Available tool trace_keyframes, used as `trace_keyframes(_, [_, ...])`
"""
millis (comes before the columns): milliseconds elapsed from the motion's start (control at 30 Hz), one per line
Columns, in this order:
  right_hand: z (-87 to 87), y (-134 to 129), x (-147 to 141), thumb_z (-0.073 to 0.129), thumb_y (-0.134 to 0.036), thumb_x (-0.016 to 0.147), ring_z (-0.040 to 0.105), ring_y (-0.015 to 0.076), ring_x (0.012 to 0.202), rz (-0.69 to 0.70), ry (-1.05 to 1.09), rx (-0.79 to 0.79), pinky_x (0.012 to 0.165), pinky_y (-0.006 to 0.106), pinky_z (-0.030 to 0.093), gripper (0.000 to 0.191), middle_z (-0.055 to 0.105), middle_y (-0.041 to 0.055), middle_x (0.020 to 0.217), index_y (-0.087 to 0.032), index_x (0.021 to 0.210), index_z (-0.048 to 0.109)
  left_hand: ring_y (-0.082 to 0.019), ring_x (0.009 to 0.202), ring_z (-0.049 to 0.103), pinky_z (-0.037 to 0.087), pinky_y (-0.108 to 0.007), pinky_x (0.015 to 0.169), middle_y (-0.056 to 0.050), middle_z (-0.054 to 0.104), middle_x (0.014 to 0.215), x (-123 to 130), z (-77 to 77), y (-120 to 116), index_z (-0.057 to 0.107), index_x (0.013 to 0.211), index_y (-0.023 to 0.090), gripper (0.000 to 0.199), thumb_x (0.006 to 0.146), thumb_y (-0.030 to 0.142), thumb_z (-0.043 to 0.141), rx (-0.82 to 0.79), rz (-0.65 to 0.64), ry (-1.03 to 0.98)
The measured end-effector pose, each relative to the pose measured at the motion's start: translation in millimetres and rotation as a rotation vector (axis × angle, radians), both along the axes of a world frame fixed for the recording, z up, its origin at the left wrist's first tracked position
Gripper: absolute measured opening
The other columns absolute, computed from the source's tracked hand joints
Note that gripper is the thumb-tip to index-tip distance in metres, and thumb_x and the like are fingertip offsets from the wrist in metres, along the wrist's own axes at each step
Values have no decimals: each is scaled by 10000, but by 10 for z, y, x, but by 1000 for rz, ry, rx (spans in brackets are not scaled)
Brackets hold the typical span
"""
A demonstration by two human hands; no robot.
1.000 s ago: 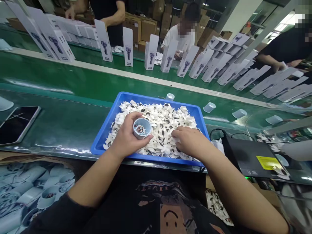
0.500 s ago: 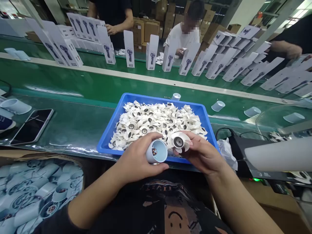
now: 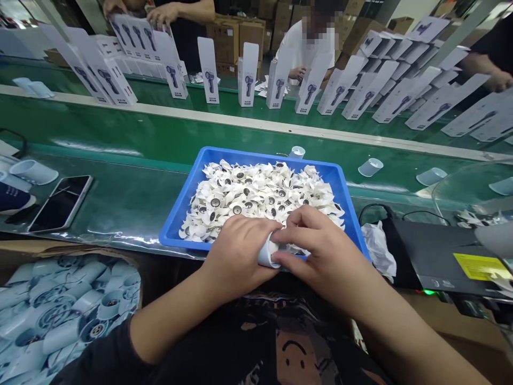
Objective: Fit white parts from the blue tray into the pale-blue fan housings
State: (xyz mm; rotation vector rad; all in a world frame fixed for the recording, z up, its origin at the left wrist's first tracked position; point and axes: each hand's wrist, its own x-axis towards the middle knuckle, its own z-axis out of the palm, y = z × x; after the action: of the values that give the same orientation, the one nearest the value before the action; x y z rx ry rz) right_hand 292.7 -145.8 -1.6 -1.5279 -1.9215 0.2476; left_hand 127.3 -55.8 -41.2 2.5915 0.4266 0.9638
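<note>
Our left hand (image 3: 236,256) is wrapped around a short pale-blue plastic cylinder housing (image 3: 267,255), of which only the open end peeks out between the two hands, just at the near edge of the blue plastic tray (image 3: 178,214). Our right hand (image 3: 320,251) is closed over that open end, fingers (image 3: 298,231) curled down on it; what lies under them is hidden, so we cannot tell whether a white plastic fan impeller is already seated inside. We judge this to be the fitting step: the hands are pressed together around the housing, one gripping, the other pushing at its mouth.

The tray is heaped with loose white impellers (image 3: 256,195), and stands on the green conveyor belt (image 3: 120,144). To the near left a cardboard box of the same pale-blue housings (image 3: 60,315) sits beside our left arm. A black smartphone (image 3: 60,203) lies on the belt to the left. On the far side stand rows of upright white product cartons (image 3: 248,75), where other people are at work.

The next move, we judge, calls for a straight, even push so the part goes in square with the housing, and a steady grip from the left hand.
</note>
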Motion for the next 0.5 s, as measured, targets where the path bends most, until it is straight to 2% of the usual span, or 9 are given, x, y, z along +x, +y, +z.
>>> trace_keyframes(167, [13, 120, -37, 783, -35, 738, 502, 147, 754, 33, 32, 64, 667, 279, 423, 194, 476, 30, 813, -168, 869, 733, -238, 902, 645, 449, -370, 825, -84, 691, 963, 17, -10, -42, 549, 1092, 133, 244, 891, 271, 570, 65, 105, -80])
trace_keyframes(333, [-41, 130, 4, 824, -65, 715, 512, 128, 748, 34, 115, 25, 663, 254, 425, 194, 470, 12, 800, -195, 828, 736, -224, 876, 643, 448, -360, 820, -71, 694, 951, 75, 35, -57, 552, 1055, 148, 201, 889, 259, 576, 44, 51, -73])
trace_keyframes(433, [-67, 16, 107, 802, -154, 786, 551, 151, 886, 46, 170, 13, 791, 293, 465, 224, 524, 34, 949, -239, 984, 738, -214, 866, 654, 463, -350, 820, -60, 703, 950, 77, 36, -6, 552, 1059, 159, 219, 884, 281, 601, 16, 13, -72])
trace_keyframes(500, [-65, -99, 181, 720, -282, 893, 559, 153, 1032, 94, 234, -61, 898, 289, 466, 96, 541, 31, 1107, -268, 987, 726, -217, 863, 661, 475, -350, 808, -58, 710, 960, 62, 21, 46, 559, 1083, 168, 289, 878, 354, 640, -16, 28, -54])
